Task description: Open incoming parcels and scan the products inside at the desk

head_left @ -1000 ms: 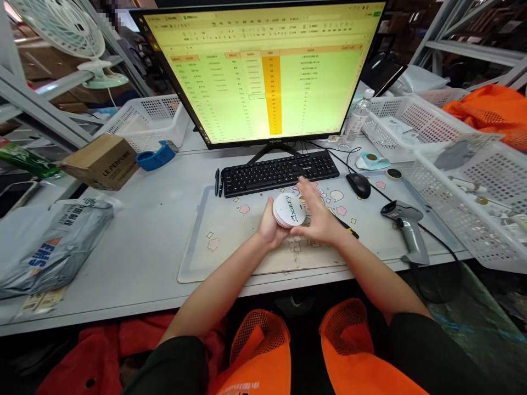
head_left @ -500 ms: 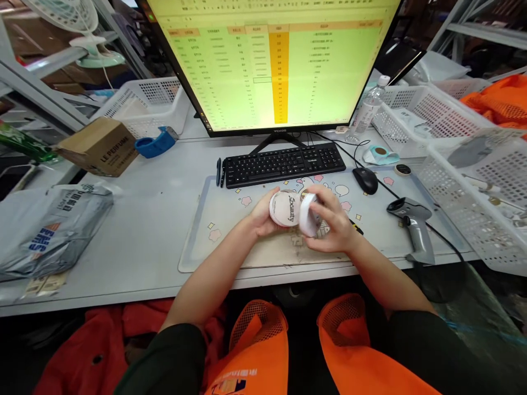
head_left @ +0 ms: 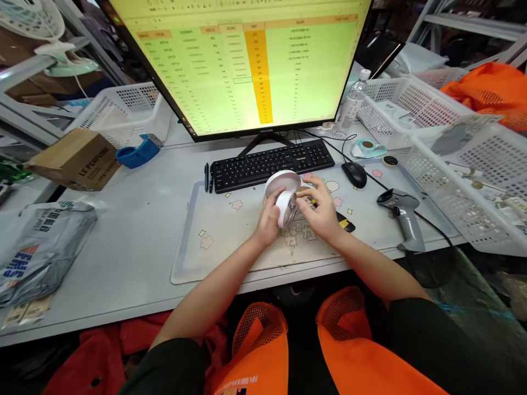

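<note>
My left hand [head_left: 269,219] is closed around a small white round box [head_left: 283,208], tipped on its side with its inner side towards my right hand. Behind it stands a round lid [head_left: 283,180], its pale inner face showing, held by the same hand. Something shiny shows inside the box, too small to name. My right hand [head_left: 321,211] is at the box's right side, thumb and forefinger drawn together at the shiny contents. What they pinch is hidden. Under my right wrist lies a black and yellow box cutter [head_left: 345,222] on the printed desk mat [head_left: 230,258].
Beyond the mat are a keyboard [head_left: 272,165], a mouse [head_left: 354,174] and a monitor [head_left: 247,71]. A barcode scanner [head_left: 405,219] and white baskets [head_left: 465,181] stand right. A carton [head_left: 78,160], a blue tape dispenser [head_left: 140,152] and a grey mailing bag [head_left: 49,247] lie left.
The lid's printed top has turned away, and the white box has passed from my right hand to my left. My right fingers have moved to its contents. The view has shifted slightly.
</note>
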{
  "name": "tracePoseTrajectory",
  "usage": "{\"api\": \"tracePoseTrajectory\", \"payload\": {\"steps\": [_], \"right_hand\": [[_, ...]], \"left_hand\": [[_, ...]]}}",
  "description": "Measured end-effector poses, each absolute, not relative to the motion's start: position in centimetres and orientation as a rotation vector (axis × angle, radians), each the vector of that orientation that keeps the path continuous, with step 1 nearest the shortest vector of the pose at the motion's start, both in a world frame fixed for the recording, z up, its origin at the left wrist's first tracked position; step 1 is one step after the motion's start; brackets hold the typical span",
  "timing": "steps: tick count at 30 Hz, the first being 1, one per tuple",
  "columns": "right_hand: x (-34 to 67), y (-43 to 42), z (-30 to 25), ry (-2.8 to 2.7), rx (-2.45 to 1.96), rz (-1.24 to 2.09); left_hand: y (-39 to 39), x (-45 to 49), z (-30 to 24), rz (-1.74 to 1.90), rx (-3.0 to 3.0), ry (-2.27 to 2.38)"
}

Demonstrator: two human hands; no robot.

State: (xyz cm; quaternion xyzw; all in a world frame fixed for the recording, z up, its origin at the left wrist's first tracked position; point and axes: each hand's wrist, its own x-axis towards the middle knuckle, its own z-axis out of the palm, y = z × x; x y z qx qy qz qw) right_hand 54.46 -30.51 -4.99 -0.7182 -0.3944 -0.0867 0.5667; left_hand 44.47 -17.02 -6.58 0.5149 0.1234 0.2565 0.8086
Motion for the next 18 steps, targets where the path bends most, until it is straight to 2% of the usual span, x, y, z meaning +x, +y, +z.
{"api": "tracePoseTrajectory", "payload": {"steps": [3,6,13,18], "right_hand": [[54.0,-29.9,-5.8,-0.88,-1.685,0.036],[53.9,-29.5,-6.4,-0.783,-1.592,0.1],[55.1,-29.0,-7.0,-0.458,-1.243,0.305],[54.3,-29.2,-6.9,-0.509,-1.404,0.146]], "left_hand": [[-17.0,44.1,-6.9,0.686,1.38,0.168],[-16.8,43.9,-6.9,0.67,1.514,0.156],[-16.8,43.7,-7.1,0.949,1.328,0.211],[-17.7,43.5,-6.6,0.888,1.356,0.281]]}}
